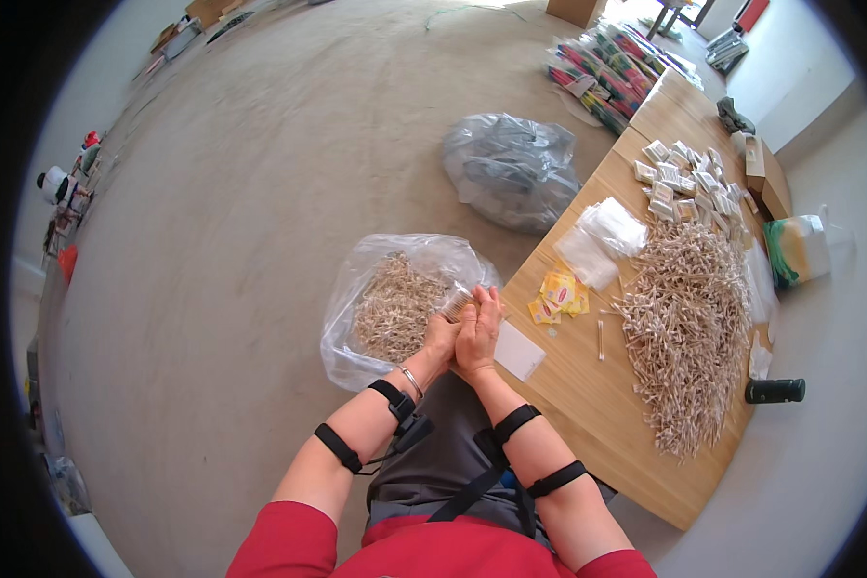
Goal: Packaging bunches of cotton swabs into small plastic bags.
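Note:
My left hand [442,337] and my right hand [479,332] are together at the table's near left edge, both closed around a bundle of cotton swabs [456,305]. The sticks lie side by side, with what looks like clear plastic about them. Just beyond my left hand, a large clear plastic bag [342,332] stands open, with many loose cotton swabs [395,306] inside. Beside my right hand a white card [520,351] lies on the table edge. How the fingers share the grip is partly hidden.
On the wooden table [568,385] lie a big heap of cotton swabs [684,328], yellow labels [559,295], clear bags [605,236], one lone swab [601,340] and several small packs [689,183]. A dark cylinder [775,390] sits by the wall. A grey bag [512,169] rests on the floor.

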### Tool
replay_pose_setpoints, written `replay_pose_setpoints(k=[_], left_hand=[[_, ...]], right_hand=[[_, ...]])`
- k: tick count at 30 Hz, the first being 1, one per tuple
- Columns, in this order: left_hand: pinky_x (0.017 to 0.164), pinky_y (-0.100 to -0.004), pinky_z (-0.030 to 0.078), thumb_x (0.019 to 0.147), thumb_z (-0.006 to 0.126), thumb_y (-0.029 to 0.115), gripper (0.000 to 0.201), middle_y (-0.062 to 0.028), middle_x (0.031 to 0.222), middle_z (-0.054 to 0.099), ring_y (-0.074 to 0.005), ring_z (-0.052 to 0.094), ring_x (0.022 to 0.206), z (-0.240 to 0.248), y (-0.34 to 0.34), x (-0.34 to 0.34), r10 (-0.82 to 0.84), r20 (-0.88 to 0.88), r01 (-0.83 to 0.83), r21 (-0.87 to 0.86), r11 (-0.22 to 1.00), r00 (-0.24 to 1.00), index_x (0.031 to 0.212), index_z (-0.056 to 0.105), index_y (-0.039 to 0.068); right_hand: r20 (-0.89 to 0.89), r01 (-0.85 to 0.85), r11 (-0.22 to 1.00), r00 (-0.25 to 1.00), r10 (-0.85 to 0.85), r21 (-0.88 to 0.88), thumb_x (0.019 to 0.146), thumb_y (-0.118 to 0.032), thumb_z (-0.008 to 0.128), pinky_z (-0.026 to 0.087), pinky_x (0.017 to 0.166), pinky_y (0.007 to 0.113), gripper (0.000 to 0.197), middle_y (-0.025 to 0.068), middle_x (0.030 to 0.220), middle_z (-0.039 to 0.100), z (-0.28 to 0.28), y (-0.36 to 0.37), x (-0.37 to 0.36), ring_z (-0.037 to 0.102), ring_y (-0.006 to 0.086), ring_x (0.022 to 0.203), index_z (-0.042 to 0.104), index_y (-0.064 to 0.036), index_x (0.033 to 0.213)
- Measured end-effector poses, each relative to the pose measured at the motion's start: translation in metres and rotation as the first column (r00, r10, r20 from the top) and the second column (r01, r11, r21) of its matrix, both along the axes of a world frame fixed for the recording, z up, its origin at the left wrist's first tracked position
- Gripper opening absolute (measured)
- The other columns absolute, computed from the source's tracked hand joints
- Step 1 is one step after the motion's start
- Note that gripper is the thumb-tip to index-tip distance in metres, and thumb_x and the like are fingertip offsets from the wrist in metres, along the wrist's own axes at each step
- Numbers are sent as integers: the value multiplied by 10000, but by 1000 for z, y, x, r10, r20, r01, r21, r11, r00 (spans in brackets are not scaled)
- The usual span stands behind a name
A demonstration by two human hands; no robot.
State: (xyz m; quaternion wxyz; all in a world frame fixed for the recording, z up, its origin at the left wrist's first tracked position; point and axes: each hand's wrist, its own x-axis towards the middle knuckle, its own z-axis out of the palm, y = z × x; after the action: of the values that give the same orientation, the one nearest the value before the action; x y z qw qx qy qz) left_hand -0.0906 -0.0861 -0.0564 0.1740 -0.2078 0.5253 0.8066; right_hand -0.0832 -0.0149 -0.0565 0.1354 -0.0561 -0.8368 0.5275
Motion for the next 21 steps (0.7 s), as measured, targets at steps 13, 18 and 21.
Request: replay_pose_setpoints(k=[13, 18, 21], left_hand=[[660, -242, 492, 826, 718, 227, 253, -39, 904, 666, -94, 612, 774, -11, -4, 16, 60, 17, -58, -110, 992, 998, 958, 651, 21], [668, -242, 500, 837, 709, 223, 268, -48, 930, 666, -100, 619, 788, 6, -9, 7, -53, 31, 56, -95, 994, 998, 973, 647, 1], [663, -241, 503, 845, 697, 214, 267, -50, 927, 669, -103, 624, 791, -5, -11, 3, 76, -20, -74, 86, 994, 997, 982, 648, -10]], right_hand=[[-76, -30, 999, 997, 27, -41, 918, -176, 440, 153, 1110, 507, 387, 180, 1163, 518, 0, -3, -2, 358, 384, 1275, 469, 22, 1249], [-36, 56, 997, 998, -54, 50, 924, -194, 440, 163, 1108, 505, 396, 196, 1162, 511, 0, -6, 0, 362, 388, 1268, 462, 30, 1250], [-42, 52, 999, 998, -51, 15, 924, -187, 437, 158, 1111, 507, 402, 200, 1205, 502, 2, -9, -2, 352, 390, 1280, 451, 28, 1264]])
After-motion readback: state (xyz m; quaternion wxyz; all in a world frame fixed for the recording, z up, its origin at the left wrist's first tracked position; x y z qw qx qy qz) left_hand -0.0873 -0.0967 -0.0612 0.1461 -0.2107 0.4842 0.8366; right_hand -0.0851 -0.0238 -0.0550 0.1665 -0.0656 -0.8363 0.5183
